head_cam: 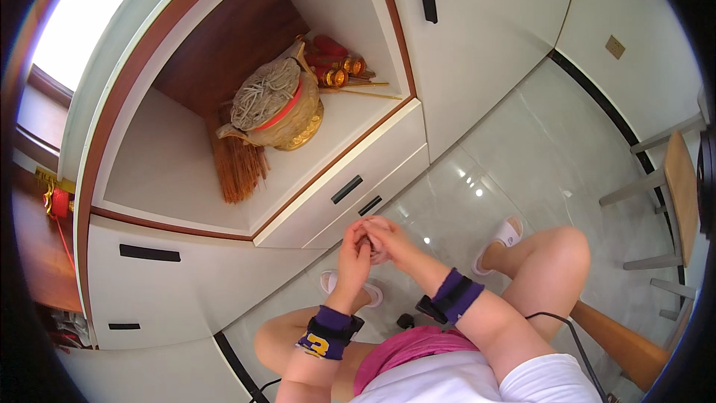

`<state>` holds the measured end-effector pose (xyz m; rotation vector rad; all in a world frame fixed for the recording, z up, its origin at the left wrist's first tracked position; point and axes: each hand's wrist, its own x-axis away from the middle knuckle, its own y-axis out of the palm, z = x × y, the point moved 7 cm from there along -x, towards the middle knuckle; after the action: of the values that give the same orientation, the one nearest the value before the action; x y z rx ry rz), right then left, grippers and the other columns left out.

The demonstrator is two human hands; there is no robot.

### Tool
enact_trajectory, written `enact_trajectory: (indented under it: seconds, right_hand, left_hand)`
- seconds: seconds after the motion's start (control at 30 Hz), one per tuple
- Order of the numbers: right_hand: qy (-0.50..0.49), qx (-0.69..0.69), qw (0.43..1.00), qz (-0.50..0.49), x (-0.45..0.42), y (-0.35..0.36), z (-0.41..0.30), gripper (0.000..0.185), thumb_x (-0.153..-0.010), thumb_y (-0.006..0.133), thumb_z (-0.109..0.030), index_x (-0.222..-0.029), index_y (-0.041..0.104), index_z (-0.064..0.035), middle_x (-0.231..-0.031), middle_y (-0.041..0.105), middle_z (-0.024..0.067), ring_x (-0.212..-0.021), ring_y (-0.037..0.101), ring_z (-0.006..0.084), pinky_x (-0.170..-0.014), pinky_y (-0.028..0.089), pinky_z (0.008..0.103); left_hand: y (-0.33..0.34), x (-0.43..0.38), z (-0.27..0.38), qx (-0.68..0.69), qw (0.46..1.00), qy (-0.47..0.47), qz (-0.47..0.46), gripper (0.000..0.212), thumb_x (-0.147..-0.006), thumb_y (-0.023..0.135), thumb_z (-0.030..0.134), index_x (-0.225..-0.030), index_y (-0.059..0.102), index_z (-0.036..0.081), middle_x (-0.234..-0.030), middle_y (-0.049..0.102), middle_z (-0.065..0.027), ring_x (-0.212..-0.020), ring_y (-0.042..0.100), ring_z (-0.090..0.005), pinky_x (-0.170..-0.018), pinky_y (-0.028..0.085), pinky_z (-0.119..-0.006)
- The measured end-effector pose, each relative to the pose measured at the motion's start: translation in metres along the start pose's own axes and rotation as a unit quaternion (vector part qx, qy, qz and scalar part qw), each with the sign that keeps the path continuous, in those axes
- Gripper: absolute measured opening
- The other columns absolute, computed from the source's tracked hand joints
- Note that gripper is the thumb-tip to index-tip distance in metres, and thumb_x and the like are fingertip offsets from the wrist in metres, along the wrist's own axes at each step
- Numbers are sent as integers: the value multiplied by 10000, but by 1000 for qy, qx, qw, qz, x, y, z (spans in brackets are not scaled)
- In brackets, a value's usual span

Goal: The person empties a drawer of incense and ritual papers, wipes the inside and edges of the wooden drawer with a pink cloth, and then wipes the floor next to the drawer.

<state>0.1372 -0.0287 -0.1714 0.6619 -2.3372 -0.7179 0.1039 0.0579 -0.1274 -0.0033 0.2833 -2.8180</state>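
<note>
My left hand (353, 254) and my right hand (389, 239) meet in front of the cabinet's lower drawers. Their fingers are curled and overlap, so whatever may lie between the palms is hidden. Nearest to them is the black handle of the bottom drawer (370, 205). Beyond, in the open white compartment, stands a gold two-handled incense burner (296, 123) with a red band, heaped with grey ash-like strands (265, 94). A fan of thin reddish-brown strands (240, 170), like a small hand broom, lies beside it. Red and gold candle-shaped ornaments (341, 70) rest behind the burner.
Thin sticks (369, 93) lie on the shelf near its right side. White cabinet doors (481, 22) flank the compartment. A wooden chair (678, 196) stands at the right on the glossy tile floor (537, 140). A black cable (576, 330) runs past my right arm.
</note>
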Motion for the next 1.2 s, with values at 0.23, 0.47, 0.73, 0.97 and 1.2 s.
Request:
enact_trajectory:
  seconds: [0.23, 0.47, 0.73, 0.97, 1.2]
  right_hand:
    - [-253, 90, 963, -19, 27, 20, -85, 172, -784, 556, -63, -955, 570, -47, -930, 590, 66, -774, 585, 153, -624, 467, 281]
    - [-519, 527, 667, -85, 40, 135, -93, 303, -608, 654, -82, -901, 601, -139, -968, 556, 7, -1013, 498, 223, -867, 379, 384]
    - [-625, 592, 509, 1, 60, 45, -156, 191, -623, 655, -108, -799, 604, -162, -977, 563, -10, -943, 523, 207, -813, 413, 370]
    - [-604, 601, 498, 161, 53, -43, -245, 250, -566, 648, -35, -791, 559, -98, -911, 535, 64, -902, 500, 296, -763, 430, 387]
    - [-625, 579, 514, 100, 55, -23, -199, 275, -568, 641, -20, -822, 587, -111, -906, 545, 73, -862, 515, 295, -771, 426, 382]
  left_hand:
    - [-16, 17, 26, -26, 989, 35, 140, 353, -871, 420, 10, -1224, 421, 26, -1131, 522, -106, -1048, 511, -182, -894, 416, -297]
    - [-17, 28, -7, 227, 942, 9, 245, 323, -904, 459, 131, -1214, 433, 43, -1192, 505, -61, -1081, 491, -162, -905, 403, -307]
    - [17, 58, 8, 198, 958, -70, 196, 332, -870, 497, 72, -1200, 466, 47, -1182, 526, -87, -1065, 509, -173, -904, 413, -312]
    - [46, 53, 14, 217, 956, -89, 175, 331, -839, 461, -3, -1164, 485, 50, -1181, 530, -94, -1072, 504, -188, -900, 395, -308]
    - [61, 48, 4, 218, 958, -75, 168, 324, -842, 452, -12, -1161, 479, 39, -1169, 532, -97, -1048, 518, -182, -881, 409, -298]
